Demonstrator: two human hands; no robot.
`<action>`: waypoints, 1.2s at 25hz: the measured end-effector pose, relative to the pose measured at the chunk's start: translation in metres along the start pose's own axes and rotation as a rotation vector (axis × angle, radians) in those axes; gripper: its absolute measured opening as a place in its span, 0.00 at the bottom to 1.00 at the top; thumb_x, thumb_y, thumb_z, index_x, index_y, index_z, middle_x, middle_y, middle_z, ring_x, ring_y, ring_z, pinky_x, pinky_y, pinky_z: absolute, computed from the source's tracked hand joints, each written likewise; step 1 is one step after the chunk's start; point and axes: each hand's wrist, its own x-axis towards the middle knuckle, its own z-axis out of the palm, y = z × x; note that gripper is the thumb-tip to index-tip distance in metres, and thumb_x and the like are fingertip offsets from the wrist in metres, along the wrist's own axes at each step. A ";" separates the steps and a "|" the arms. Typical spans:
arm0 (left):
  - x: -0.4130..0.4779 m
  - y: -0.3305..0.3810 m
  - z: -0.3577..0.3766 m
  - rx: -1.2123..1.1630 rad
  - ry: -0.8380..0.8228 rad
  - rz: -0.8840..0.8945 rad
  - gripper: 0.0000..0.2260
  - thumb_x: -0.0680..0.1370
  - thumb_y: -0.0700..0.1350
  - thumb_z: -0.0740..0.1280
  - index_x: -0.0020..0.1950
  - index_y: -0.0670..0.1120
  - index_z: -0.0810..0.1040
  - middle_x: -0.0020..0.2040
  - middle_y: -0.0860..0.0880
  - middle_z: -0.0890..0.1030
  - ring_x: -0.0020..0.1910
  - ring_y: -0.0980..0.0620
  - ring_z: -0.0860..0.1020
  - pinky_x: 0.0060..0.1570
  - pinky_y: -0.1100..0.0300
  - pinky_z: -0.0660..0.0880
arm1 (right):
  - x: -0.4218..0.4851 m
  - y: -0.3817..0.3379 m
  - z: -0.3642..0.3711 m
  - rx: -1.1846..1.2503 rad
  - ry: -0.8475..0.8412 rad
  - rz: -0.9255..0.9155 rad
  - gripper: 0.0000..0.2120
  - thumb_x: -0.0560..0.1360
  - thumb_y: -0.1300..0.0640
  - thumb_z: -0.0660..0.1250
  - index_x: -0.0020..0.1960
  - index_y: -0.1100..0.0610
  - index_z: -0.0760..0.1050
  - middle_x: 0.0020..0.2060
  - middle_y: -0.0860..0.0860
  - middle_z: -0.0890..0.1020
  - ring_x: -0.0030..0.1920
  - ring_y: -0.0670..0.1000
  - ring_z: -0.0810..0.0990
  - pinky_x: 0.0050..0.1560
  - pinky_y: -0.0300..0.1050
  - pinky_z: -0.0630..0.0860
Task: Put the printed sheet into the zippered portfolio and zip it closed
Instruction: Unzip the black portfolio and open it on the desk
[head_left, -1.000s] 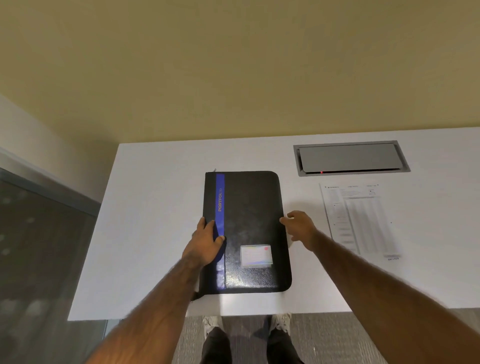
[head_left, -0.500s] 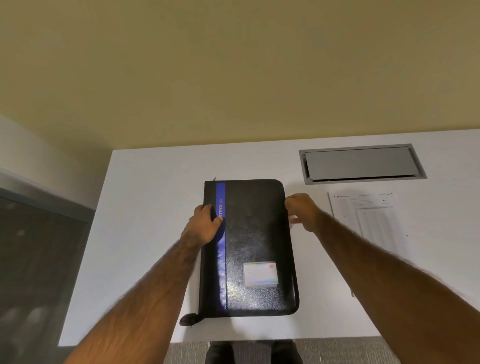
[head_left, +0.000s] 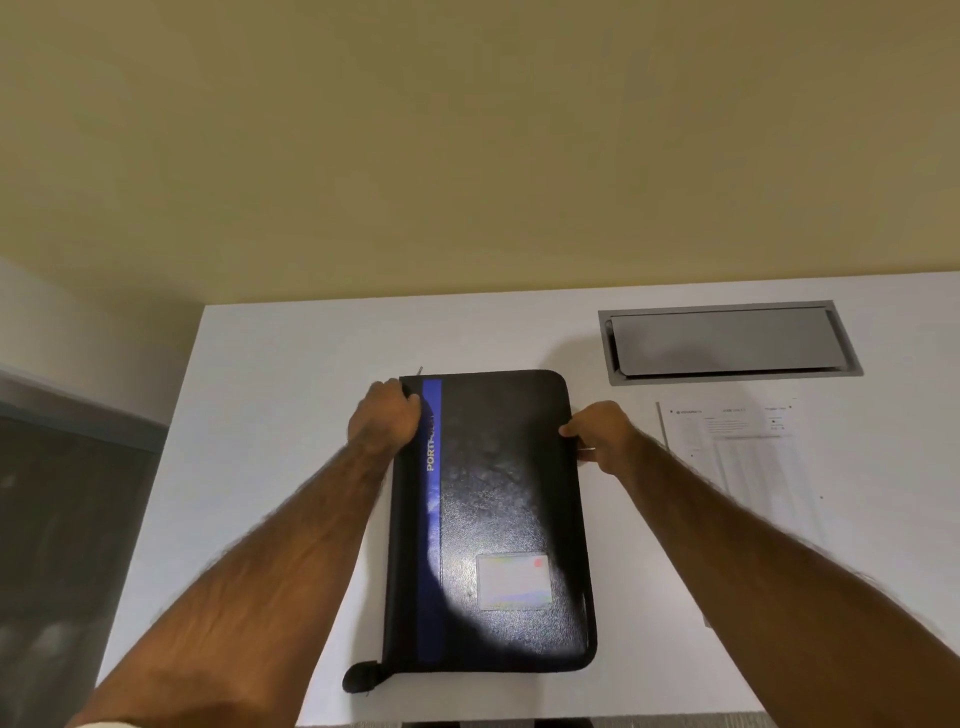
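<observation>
We had barely begun: our left hand (head_left: 384, 418) gripped the closed portfolio (head_left: 498, 493) at its far corner, our right hand (head_left: 602, 434) pinched its right edge with curled fingers, and the sheet (head_left: 748, 457) lay beside it on the table (head_left: 291, 415)

The black portfolio (head_left: 498, 493) is showing a blue stripe (head_left: 431, 525) just beside the left hand (head_left: 384, 421); the sheet (head_left: 748, 467) is looking white.

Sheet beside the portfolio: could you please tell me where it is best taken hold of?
The sheet lies flat on the table, so only edges offer grip. Probably come from the portfolio side, lift its left long edge and pinch it.
</observation>
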 end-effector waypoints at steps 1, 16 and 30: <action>0.009 0.006 -0.005 0.019 0.024 -0.006 0.16 0.81 0.46 0.59 0.61 0.38 0.78 0.62 0.37 0.79 0.61 0.37 0.77 0.61 0.47 0.75 | 0.002 0.000 0.000 -0.005 0.006 0.009 0.14 0.79 0.64 0.69 0.62 0.67 0.74 0.62 0.63 0.80 0.60 0.64 0.80 0.66 0.58 0.77; 0.089 0.055 -0.010 0.256 -0.139 -0.233 0.20 0.74 0.46 0.72 0.65 0.42 0.77 0.64 0.42 0.79 0.64 0.40 0.77 0.60 0.49 0.74 | 0.020 0.013 0.002 -0.069 0.111 0.004 0.06 0.78 0.63 0.70 0.52 0.64 0.76 0.56 0.62 0.82 0.51 0.59 0.82 0.57 0.51 0.82; 0.070 0.084 0.010 0.374 0.027 0.032 0.13 0.76 0.43 0.67 0.59 0.41 0.79 0.59 0.41 0.82 0.58 0.41 0.79 0.55 0.52 0.74 | 0.009 0.018 -0.005 -0.250 0.152 -0.047 0.08 0.80 0.65 0.66 0.58 0.67 0.77 0.49 0.60 0.80 0.36 0.52 0.77 0.20 0.27 0.69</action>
